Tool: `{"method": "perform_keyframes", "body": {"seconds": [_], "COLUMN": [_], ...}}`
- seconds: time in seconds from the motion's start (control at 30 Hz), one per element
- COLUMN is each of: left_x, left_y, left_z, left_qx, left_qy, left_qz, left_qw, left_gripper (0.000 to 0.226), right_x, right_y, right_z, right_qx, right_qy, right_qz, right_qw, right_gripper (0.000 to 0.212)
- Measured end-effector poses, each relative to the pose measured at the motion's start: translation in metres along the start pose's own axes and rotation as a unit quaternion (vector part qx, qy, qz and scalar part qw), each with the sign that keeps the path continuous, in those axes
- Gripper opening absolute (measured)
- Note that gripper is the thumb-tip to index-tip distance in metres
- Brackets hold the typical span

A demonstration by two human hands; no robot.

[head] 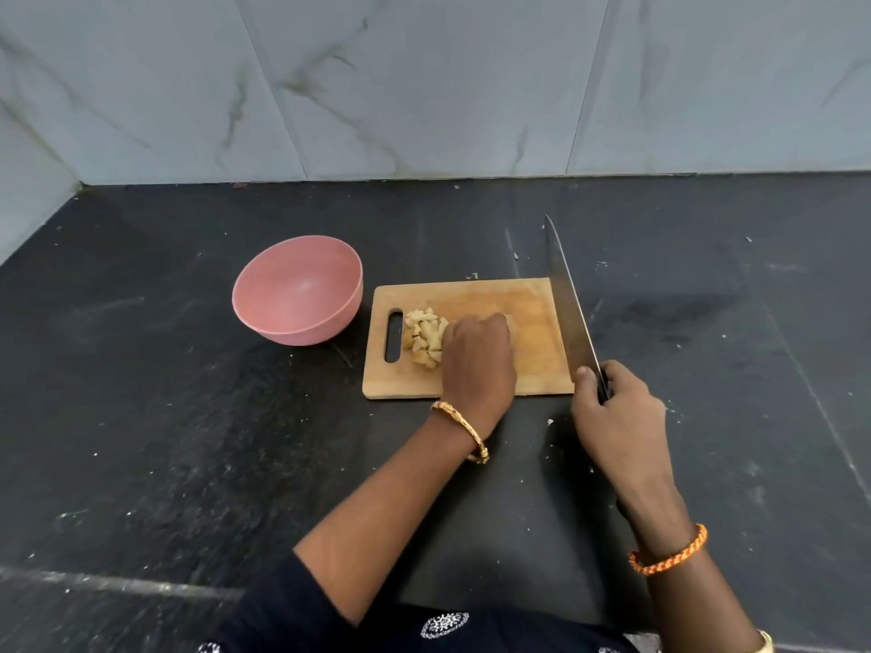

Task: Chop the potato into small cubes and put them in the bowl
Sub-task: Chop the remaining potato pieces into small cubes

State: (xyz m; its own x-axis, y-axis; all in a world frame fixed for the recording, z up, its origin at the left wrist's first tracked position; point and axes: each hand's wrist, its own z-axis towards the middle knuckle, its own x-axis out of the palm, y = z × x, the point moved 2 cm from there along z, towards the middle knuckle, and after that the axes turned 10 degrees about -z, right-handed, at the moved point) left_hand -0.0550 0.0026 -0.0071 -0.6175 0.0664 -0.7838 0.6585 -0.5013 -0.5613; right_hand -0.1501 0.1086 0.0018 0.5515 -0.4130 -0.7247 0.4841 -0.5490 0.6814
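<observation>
The left hand (pixel 478 355) cups over potato cubes (pixel 424 339) on the board (pixel 532 313), gathering them toward the empty bowl (pixel 297 294); the right hand (pixel 612 412) grips the knife (pixel 570 304), parked aside.

We find no readable text, labels, brands or nos. anywhere in view.
</observation>
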Motion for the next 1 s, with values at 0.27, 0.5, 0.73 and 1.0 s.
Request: {"method": "perform_keyframes", "body": {"seconds": [0.27, 0.5, 0.73, 1.0], "left_x": [-0.011, -0.006, -0.003, 0.000], "left_y": [0.011, 0.016, 0.020, 0.022], "left_z": [0.034, 0.037, 0.034, 0.035], "left_qx": [-0.014, -0.071, -0.084, -0.085], "left_qy": [0.186, 0.146, 0.115, 0.101], "left_qz": [-0.037, -0.096, -0.152, -0.191], "left_qw": [0.982, 0.982, 0.978, 0.973], "left_gripper": [0.056, 0.065, 0.059, 0.058], "right_x": [0.000, 0.010, 0.015, 0.014], "right_y": [-0.014, -0.006, 0.006, 0.016], "right_z": [-0.002, 0.010, 0.030, 0.049], "right_qx": [0.022, 0.006, -0.017, -0.036], "right_qy": [0.064, 0.103, 0.113, 0.148], "right_qz": [0.014, 0.007, -0.031, -0.095], "right_qw": [0.998, 0.995, 0.993, 0.984], "right_gripper": [0.032, 0.041, 0.043, 0.036]}}
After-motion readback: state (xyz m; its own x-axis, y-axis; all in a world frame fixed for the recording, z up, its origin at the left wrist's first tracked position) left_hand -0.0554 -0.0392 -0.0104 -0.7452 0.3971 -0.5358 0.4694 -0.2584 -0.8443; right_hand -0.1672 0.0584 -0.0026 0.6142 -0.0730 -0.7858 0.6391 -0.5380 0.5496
